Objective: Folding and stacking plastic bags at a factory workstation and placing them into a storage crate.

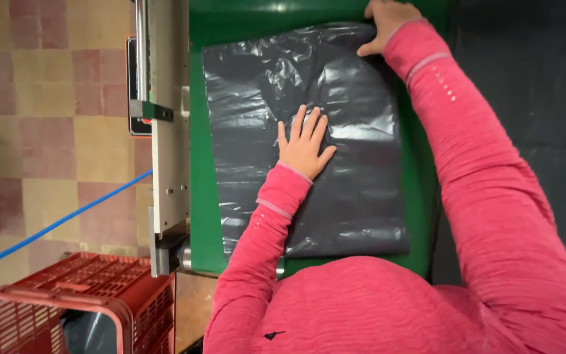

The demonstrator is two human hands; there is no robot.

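Black plastic bag (335, 144) lies flat on green desk (198, 196). Left hand (304, 147) open, palm down, pinning its middle; right hand (388, 23) fingers flat on its far corner, likely smoothing wrinkles.

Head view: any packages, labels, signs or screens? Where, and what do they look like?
Black plastic bag: flat on the green surface, rectangular, glossy, wrinkled; left hand flat on its middle, right hand at its top edge.
Red plastic crate: bottom left on the floor, slotted sides, something dark and shiny inside.
Small dark panel with a red edge: beside the metal rail, too hidden to tell more.
No screens.
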